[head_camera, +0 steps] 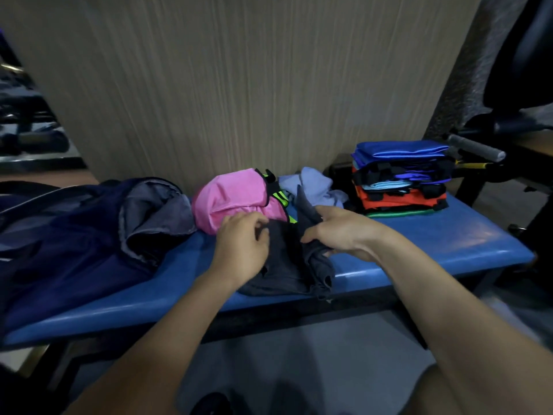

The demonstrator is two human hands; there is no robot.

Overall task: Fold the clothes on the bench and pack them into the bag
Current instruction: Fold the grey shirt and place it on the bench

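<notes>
Fabric lay bunched between both hands at the front edge of the bench (pixel 419 235), roughly at its middle: a dark grey garment (pixel 284 265), crumpled, with its long axis running from the front edge back toward the wall. The left hand (pixel 242 247) rested on the garment's left side with fingers curled, seemingly pinching a fold near the top, though the grip itself was hidden behind the knuckles. The right hand (pixel 335 229) gripped the garment's right side, thumb and fingers closed on a flap that stood up above it, with more cloth hanging below the palm toward the front edge. Both hands sat about equally near, one on each flank, so the next move, as I judged it, turned on pulling the two sides apart along the bench's length to spread the cloth flat before folding. Just behind the garment a pink garment (pixel 236 199) lay heaped, touching it, with a pale blue garment (pixel 314 187) to its right toward the back edge. The open dark blue bag (pixel 89 229) lay at the left end, nearer the left hand, so that hand seemed better placed for the later packing. A stack of folded clothes (pixel 401 181) stood at the right end, well apart from the bag.
</notes>
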